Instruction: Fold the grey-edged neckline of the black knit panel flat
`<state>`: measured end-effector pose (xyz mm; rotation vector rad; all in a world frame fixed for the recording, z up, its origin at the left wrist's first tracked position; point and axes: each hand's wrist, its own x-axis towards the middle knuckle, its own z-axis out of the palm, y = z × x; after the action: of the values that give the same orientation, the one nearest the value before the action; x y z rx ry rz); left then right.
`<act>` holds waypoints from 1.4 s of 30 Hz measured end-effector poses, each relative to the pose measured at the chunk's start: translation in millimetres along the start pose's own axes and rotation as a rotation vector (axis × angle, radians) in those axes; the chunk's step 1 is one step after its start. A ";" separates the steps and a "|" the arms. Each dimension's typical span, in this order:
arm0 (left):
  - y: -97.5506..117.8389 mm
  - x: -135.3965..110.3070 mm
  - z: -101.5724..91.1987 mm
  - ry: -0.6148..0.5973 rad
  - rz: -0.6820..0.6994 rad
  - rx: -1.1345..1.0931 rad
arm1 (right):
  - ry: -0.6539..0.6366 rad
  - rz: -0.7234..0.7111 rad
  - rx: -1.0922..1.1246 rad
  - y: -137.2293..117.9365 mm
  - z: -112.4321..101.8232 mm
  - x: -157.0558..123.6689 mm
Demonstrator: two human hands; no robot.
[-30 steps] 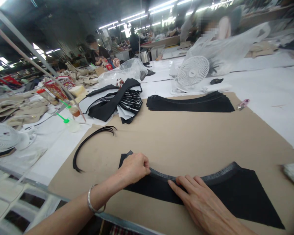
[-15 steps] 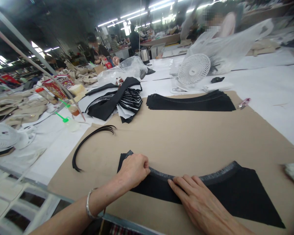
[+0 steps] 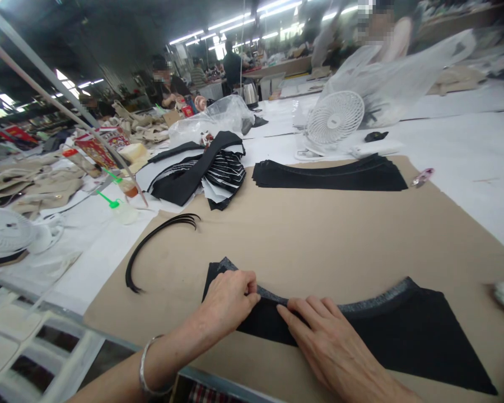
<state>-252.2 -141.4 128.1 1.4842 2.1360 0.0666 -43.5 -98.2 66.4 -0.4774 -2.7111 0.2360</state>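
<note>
A black fabric piece (image 3: 420,336) with a curved upper edge lies flat on brown paper, and a dark grey strip (image 3: 378,296) runs along that curve. My left hand (image 3: 231,296), a silver bangle on its wrist, has its fingers curled and pinched at the curved edge near the piece's left end. Its fingertips partly hide what they grip. Just to the right, my right hand (image 3: 323,330) lies with fingers stretched out on the fabric, fingertips close to the strip. To the left rests a curved bundle of thin black strips (image 3: 145,246).
Beyond the brown paper (image 3: 319,235) are a stack of black curved pieces (image 3: 327,176), a fanned pile of black-and-white pieces (image 3: 197,173) and a white fan (image 3: 336,118). Green-tipped bottles (image 3: 124,211) stand at left. Several people work in the background.
My right hand has slid slightly left along the curved edge, closer to my left hand. The left hand has shifted a little lower, still pinching at the edge.
</note>
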 end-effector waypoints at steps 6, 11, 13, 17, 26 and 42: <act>-5.7 8.5 1.7 -0.012 0.010 -0.010 | 0.029 -0.011 -0.030 -3.3 8.4 -0.5; -5.4 11.8 1.3 -0.017 0.024 0.004 | 0.012 -0.009 -0.031 -1.9 9.7 0.2; -4.8 12.1 1.0 -0.014 0.028 0.015 | 0.014 -0.019 -0.044 -1.4 10.8 0.3; -4.6 13.1 1.2 0.002 0.044 0.043 | 0.021 -0.020 -0.061 -0.9 11.4 0.7; -7.3 13.0 6.8 0.061 0.057 0.103 | 0.049 -0.036 -0.072 -1.0 13.1 2.2; -16.5 11.4 15.2 0.127 0.094 0.082 | 0.124 -0.030 -0.139 -23.2 25.9 20.8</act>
<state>-262.4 -141.7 105.2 1.6677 2.1910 0.1110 -78.6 -114.8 54.9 -0.4738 -2.6210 0.0096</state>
